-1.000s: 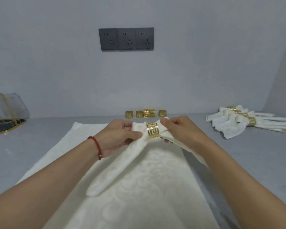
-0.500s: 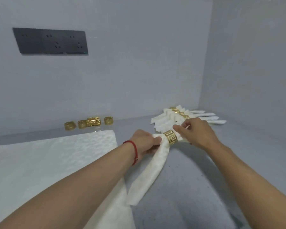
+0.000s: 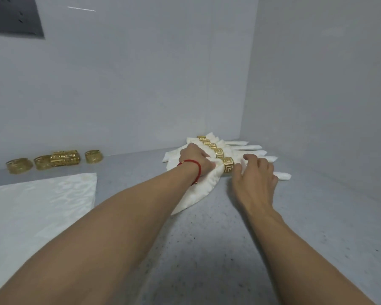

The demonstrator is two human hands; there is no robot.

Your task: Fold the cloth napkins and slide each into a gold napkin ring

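Note:
A folded cream napkin (image 3: 201, 190) with a gold ring (image 3: 227, 165) round its middle lies on the grey counter at the near end of a row of ringed napkins (image 3: 216, 149). My left hand (image 3: 195, 160) grips the napkin just left of the ring. My right hand (image 3: 254, 176) rests on the napkin's other half right of the ring, fingers spread and lightly bent. A flat unfolded cream napkin (image 3: 42, 201) lies at the left. Several loose gold rings (image 3: 64, 158) stand along the back wall.
The grey counter (image 3: 207, 249) meets walls at the back and right, forming a corner behind the napkin row. A dark socket panel (image 3: 13, 16) is on the back wall at the upper left.
Both hands carried the ringed napkin right, from over the flat napkin to the row, and set it down. My right hand has loosened from a pinch to a resting touch.

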